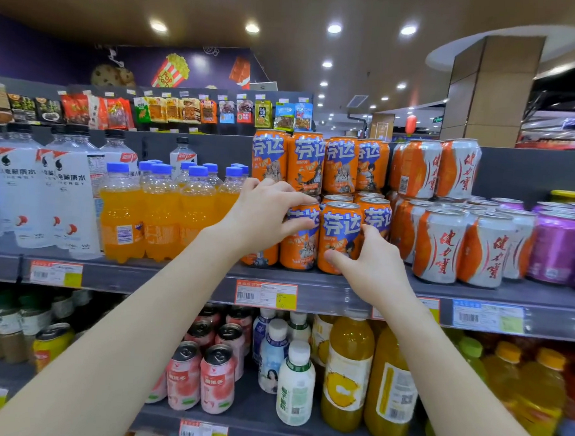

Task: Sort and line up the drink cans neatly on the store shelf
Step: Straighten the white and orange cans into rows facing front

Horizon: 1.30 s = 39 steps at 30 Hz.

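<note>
Orange soda cans with blue lettering stand in two stacked layers on the grey shelf [184,277]. My left hand [266,213] wraps around a front-row orange can [299,248], fingers over its top and face. My right hand [373,261] grips the neighbouring front orange can [340,230] from its right side, thumb low on its front. The upper layer of orange cans [306,162] rests on the lower cans behind. White-and-orange cans [440,244] stand to the right, also stacked.
Orange soda bottles [161,212] with blue caps stand left of the cans, white bottles [66,195] further left. Purple cans [558,246] sit at far right. The shelf below holds pink cans [216,379], white bottles and yellow juice bottles [347,372]. Snack packets hang above.
</note>
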Available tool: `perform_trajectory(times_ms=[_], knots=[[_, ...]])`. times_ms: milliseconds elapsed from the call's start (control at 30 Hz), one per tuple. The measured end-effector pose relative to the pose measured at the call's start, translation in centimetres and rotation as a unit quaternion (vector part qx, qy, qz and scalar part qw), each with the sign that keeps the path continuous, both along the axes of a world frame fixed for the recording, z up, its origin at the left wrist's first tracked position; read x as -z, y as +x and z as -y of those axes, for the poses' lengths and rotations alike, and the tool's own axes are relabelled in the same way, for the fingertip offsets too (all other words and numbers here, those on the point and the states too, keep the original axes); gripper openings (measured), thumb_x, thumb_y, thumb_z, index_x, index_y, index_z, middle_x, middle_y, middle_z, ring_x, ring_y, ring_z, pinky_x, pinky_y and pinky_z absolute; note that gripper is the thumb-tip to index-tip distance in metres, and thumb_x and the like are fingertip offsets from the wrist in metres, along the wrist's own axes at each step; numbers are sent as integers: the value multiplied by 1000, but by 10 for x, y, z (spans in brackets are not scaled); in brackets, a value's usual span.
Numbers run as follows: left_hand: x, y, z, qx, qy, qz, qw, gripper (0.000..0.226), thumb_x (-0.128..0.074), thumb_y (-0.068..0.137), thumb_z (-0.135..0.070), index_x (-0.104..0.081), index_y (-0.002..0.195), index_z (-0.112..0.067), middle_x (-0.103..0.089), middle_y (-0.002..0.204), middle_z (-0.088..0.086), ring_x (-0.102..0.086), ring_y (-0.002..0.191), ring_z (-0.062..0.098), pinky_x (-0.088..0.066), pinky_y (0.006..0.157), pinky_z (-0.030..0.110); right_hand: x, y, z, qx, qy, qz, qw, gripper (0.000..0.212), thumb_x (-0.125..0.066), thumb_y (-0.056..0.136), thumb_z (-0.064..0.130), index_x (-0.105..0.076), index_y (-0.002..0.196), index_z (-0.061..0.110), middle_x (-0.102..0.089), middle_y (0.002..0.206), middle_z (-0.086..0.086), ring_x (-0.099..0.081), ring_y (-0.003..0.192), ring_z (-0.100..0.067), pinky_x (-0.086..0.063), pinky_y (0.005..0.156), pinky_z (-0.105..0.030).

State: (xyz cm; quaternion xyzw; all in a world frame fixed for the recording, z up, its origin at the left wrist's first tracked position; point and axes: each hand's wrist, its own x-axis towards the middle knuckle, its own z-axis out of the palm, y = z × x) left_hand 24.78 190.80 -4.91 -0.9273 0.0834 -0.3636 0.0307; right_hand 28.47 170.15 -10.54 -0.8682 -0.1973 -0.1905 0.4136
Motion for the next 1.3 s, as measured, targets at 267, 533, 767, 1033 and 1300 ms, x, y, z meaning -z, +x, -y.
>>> perform_trajectory(times_ms=[267,533,767,1033,1300], knots=[[-5,0,-2,37,-55,-45,997,47,-61,95,-57,-60,140,-41,-61,140,-6,-50,132,21,-31,113,51,-4,5,7,-35,-26,-7,999,60,-76,86,50,-52,133,23,-68,127,4,-65,112,-17,-56,91,-36],[-2,-1,11,29,-53,29,998,52,-62,89,-61,-63,134,-36,-61,136,-5,-53,126,21,-35,107,50,-10,-4,30,-25,6,35,999,77,-79,87,37,-43,151,16,-61,141,-2,-60,126,-18,-49,96,-28],[-7,5,92,117,-35,95,988,49,-58,86,-53,-68,127,-28,-63,129,-5,-57,119,21,-31,96,36,-14,-8,86,24,40,197,979,29,-71,91,17,-73,120,12,-74,108,4,-63,96,-8,-47,86,-13],[13,38,196,120,-35,55,991,49,-58,87,-51,-67,127,-24,-65,120,2,-61,106,29,-42,88,40,-6,15,190,127,67,186,972,25,-69,91,14,-72,115,11,-72,107,-2,-65,98,-14,-45,84,-20],[10,64,272,122,-33,46,991,49,-59,89,-47,-66,130,-22,-62,123,6,-56,113,31,-43,94,44,3,41,283,178,38,135,974,32,-69,92,16,-70,124,10,-72,117,-6,-64,108,-18,-38,89,-19]])
